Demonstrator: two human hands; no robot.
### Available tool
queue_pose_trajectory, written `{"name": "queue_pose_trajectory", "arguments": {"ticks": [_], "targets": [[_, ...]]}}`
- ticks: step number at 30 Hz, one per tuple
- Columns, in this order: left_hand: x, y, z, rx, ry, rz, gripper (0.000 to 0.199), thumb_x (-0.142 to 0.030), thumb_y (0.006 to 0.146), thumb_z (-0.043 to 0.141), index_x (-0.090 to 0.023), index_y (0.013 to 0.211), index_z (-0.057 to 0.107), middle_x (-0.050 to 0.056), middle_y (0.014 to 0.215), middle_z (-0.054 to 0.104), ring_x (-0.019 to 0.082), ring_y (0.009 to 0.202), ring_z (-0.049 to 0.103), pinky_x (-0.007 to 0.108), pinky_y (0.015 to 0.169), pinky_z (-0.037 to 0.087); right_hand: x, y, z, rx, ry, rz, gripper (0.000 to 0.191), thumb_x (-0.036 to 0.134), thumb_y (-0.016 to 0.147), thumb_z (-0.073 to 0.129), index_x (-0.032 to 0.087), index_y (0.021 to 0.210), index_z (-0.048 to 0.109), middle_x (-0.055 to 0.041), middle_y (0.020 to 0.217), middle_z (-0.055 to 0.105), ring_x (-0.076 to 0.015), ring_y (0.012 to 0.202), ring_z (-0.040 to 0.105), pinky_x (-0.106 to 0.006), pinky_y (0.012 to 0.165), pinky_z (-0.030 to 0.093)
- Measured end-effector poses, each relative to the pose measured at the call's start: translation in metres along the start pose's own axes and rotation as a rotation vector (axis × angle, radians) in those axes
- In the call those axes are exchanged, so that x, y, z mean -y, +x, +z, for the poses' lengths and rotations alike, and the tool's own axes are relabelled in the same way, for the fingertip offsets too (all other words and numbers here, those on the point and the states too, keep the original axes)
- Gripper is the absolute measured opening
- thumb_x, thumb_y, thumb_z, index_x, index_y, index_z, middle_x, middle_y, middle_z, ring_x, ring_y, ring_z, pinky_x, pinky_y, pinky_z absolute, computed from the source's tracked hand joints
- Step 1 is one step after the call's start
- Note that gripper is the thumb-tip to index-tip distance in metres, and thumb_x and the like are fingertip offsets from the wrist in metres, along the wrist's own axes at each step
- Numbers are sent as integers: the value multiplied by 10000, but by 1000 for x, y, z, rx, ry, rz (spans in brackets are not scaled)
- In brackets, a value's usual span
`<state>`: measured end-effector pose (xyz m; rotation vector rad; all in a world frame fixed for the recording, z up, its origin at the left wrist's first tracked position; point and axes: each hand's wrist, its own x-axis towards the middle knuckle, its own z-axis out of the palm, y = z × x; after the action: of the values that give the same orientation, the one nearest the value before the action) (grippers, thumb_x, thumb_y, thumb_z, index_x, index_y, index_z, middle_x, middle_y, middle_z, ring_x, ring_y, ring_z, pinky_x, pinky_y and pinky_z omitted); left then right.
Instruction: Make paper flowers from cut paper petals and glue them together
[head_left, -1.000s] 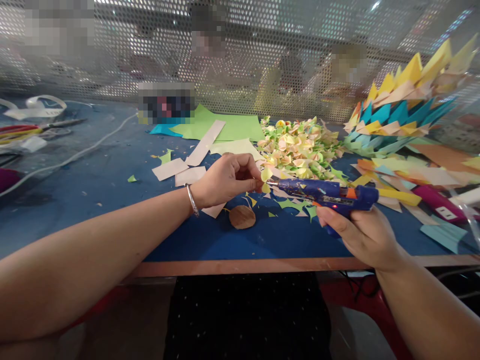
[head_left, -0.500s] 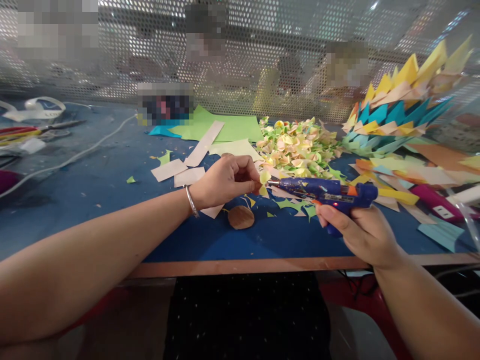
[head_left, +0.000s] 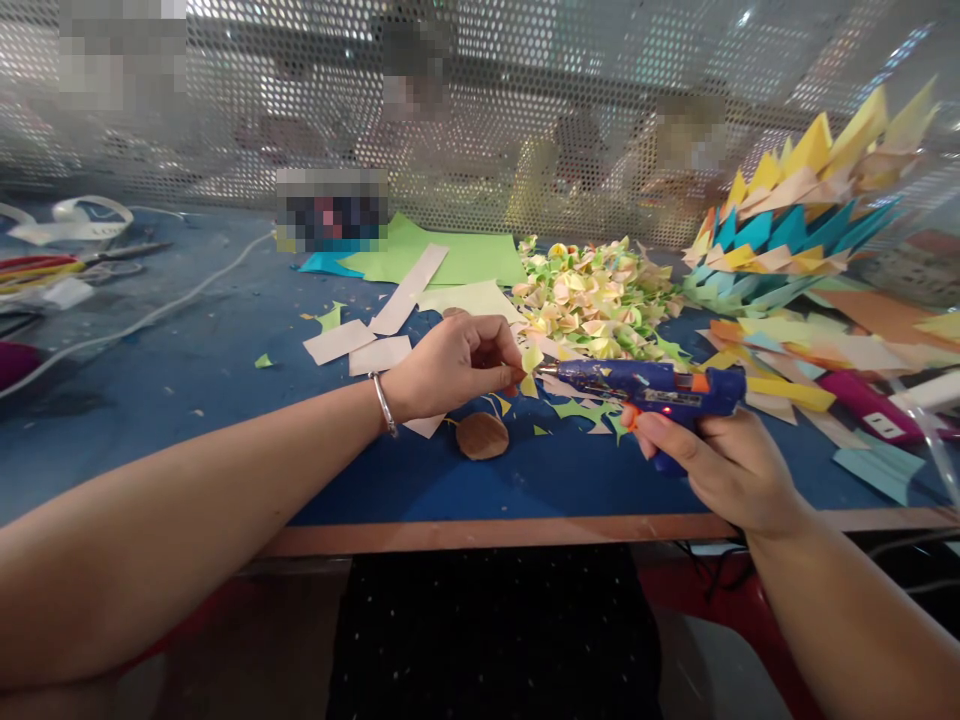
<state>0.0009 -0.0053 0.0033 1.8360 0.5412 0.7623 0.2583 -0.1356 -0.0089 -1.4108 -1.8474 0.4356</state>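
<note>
Between the thumb and fingers of my left hand [head_left: 469, 365] is pinched a small pale yellow-green paper petal [head_left: 531, 368]. My right hand [head_left: 724, 470] grips a blue hot glue gun [head_left: 630, 382] by its handle, with fingers at the orange trigger. The gun's metal nozzle points left and meets the paper petal, or comes very near it. A round brown cardboard disc [head_left: 482, 436] lies on the blue table just below my left hand. Behind the gun is a heap of small folded paper pieces [head_left: 592, 290].
A layered paper cone [head_left: 795, 225] of yellow, peach and blue points stands at the back right. Paper strips [head_left: 409, 290] and a green sheet [head_left: 465, 257] lie behind my left hand. A white cord [head_left: 165, 308] crosses the left side. A perforated metal screen [head_left: 480, 130] borders the back.
Both hands stay almost in place. The glue gun has shifted very slightly left and down, and the petal remains at its nozzle.
</note>
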Motion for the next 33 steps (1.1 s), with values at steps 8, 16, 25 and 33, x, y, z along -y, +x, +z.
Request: {"name": "queue_pose_trajectory", "arguments": {"ticks": [8,16,25,33], "targets": [[-4,0,0,-2,73,9,94,-141,711,643,-179,740,562,-17,639,650,89,599,666,192,565,535,7,0,0,18,6,-12,345,415,951,586,241,657,633,12,553,597,-142,503,558,-258,482,431],[-6,-1,1,-106,362,27,57,-124,694,600,-180,708,602,-11,581,653,89,533,610,198,488,458,14,2,2,1,21,-36,337,414,931,611,246,639,616,13,580,616,-144,532,581,-252,504,474],[2,0,-3,-131,269,49,71,-134,705,613,-190,730,578,-11,623,669,118,579,683,225,541,510,11,0,-2,-38,40,-35,349,415,927,615,251,620,601,7,607,672,-158,558,629,-267,524,496],[1,2,-2,-36,103,19,103,-174,743,649,-186,746,547,-18,637,631,118,604,699,222,565,541,3,-6,-2,-38,82,15,344,420,929,616,241,636,614,11,567,644,-146,521,610,-261,495,467]]}}
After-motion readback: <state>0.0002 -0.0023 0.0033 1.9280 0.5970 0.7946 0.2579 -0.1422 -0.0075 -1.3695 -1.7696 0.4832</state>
